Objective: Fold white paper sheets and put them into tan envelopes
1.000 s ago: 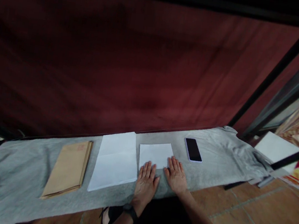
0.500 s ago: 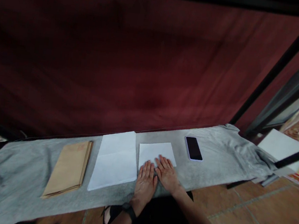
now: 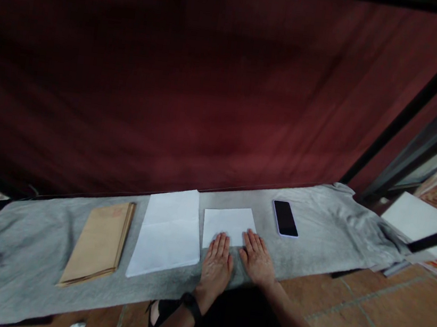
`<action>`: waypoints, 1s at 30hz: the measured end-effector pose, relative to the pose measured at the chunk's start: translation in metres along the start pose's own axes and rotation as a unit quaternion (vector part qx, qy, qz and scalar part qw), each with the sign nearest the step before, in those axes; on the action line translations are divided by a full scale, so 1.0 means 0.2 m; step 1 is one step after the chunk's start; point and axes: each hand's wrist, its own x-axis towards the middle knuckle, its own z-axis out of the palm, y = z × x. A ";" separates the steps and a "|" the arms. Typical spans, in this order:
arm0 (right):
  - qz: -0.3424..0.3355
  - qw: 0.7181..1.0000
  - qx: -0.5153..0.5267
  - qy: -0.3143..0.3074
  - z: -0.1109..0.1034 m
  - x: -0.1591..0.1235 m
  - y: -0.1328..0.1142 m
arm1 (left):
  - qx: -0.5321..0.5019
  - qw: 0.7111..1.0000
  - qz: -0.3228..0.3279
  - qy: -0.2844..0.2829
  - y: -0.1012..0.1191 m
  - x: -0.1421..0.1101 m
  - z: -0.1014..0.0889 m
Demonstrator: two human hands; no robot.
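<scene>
The left hand (image 3: 216, 268) lies palm down, fingers extended and close together, its tips on the near edge of a small white sheet (image 3: 230, 223). The right hand (image 3: 258, 259), also flat with fingers slightly spread and grasping nothing, angles inward over the sheet's near right corner. Both forearms reach in from the near side, a dark band (image 3: 191, 307) around the left wrist.

The small sheet lies on a gray cloth (image 3: 324, 242). Just left of it are larger white sheets (image 3: 168, 237) with a crosswise crease, then a stack of brown envelopes (image 3: 97, 241) farther left. A phone (image 3: 286, 219) lies to the right.

A red panel (image 3: 210, 103) borders the far edge; a slanting black post (image 3: 415, 106) rises at far right. Bare cloth stretches right of the phone, and tiled floor (image 3: 375, 318) shows beyond the near edge.
</scene>
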 end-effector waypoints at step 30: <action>0.009 1.000 0.014 -0.026 -0.06 0.01 -0.01 | 0.006 0.997 -0.012 -0.074 -0.12 0.34 0.02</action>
